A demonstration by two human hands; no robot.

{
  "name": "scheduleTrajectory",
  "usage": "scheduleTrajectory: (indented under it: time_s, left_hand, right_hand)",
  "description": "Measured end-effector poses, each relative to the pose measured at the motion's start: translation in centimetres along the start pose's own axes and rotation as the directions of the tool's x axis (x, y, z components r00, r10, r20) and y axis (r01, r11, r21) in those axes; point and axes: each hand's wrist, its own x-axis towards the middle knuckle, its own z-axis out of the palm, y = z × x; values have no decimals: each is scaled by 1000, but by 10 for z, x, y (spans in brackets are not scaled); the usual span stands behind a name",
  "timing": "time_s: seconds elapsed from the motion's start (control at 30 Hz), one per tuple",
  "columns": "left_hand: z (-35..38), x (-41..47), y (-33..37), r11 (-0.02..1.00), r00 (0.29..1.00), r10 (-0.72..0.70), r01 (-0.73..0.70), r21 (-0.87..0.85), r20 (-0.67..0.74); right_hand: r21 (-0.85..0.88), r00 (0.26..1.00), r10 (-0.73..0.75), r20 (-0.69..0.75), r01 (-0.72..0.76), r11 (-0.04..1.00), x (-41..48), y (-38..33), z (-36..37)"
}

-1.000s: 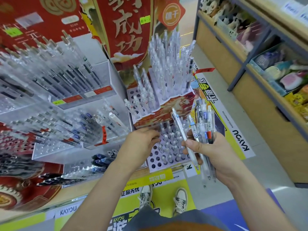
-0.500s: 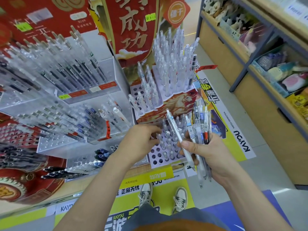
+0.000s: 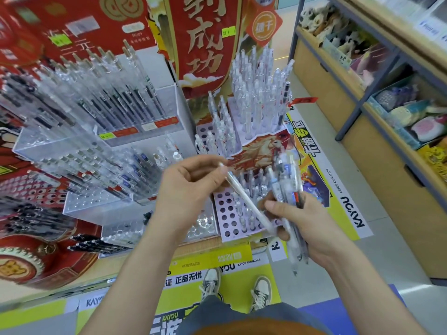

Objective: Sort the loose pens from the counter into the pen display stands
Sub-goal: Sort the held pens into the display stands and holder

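Head view is blurred by motion, so prints on the pens cannot be read, and the left hand (image 3: pixel 191 189) hides part of the lilac stand (image 3: pixel 226 229) behind it. This hand pinches the top end of a white pen (image 3: pixel 246 201), which slants down to the right hand (image 3: pixel 302 223); whether that hand also grips it cannot be told. The right hand is closed around a bundle of pens (image 3: pixel 285 184), clear barrels with blue and red parts, just above the stand's holes. The stand sits on a wooden counter (image 3: pixel 208 245); grey floor (image 3: pixel 391 257) and wooden shelves (image 3: pixel 321 88) lie to the right.
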Motion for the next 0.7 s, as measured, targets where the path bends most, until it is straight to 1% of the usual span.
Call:
scheduleTrajectory:
  time_s: [0.07, 0.1, 0.17, 0.27, 0.4, 0.7]
  left_hand:
    - [-13, -2, 9, 992, 986, 128, -125, 32, -110]
    - [-20, -4, 10, 984, 974, 174, -165, 70, -143]
    - [-29, -8, 7, 967, 966, 208, -180, 180, -152]
    - [-25, -15, -14, 946, 976, 179, -137, 293, -122]
    - [-17, -13, -42, 932, 981, 156, -107, 345, -116]
    - [-11, -16, -72, 868, 992, 130, -112, 484, -4]
  right_hand:
    - [35, 996, -18, -84, 21, 999, 2, -1, -6]
    - [44, 994, -27, -109, 32, 998, 2, -2, -10]
    - [57, 992, -47, -113, 53, 997, 1, -3, -16]
    - [86, 991, -73, -112, 82, 993, 0, -4, -15]
    - [144, 986, -71, -153, 93, 985, 0, 1, -12]
    - [237, 984, -34, -176, 76, 968, -1, 6, -12]
